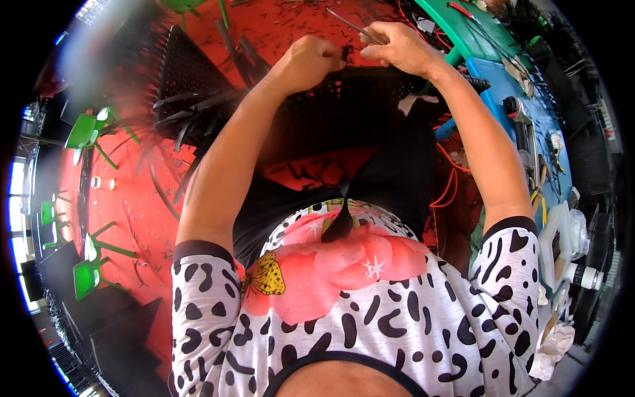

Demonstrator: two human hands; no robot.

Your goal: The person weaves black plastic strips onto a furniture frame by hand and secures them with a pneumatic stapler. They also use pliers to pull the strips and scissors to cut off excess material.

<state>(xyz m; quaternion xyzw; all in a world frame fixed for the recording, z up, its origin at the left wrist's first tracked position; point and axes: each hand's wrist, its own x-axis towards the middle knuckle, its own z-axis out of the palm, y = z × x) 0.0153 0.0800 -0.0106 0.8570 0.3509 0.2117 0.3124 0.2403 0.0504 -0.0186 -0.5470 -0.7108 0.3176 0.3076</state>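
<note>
Black woven piece point(370, 85) is at the top mid of the frame, under & btwn the person's hands. R hand point(402, 49) is at the top, a bit right of mid; its fingers pinch a thin metal tool point(354, 25) w/ the tip up & left. L hand point(307, 63) is just left of it, near the black piece, fingers curled in; can't tell if they grip anything. Dark panel point(192, 73) w/ small holes is at the upper left, w/ loose black strips point(198, 104) by its bottom. Red floor point(132, 205) has lots of black bits on it. Green chairs point(84, 132) are at the left. Green table point(444, 23) & blue table point(488, 69) are at the upper right. Orange cord point(451, 190) is right of mid. Crumpled white paper point(554, 347) is at the lower right.
</note>
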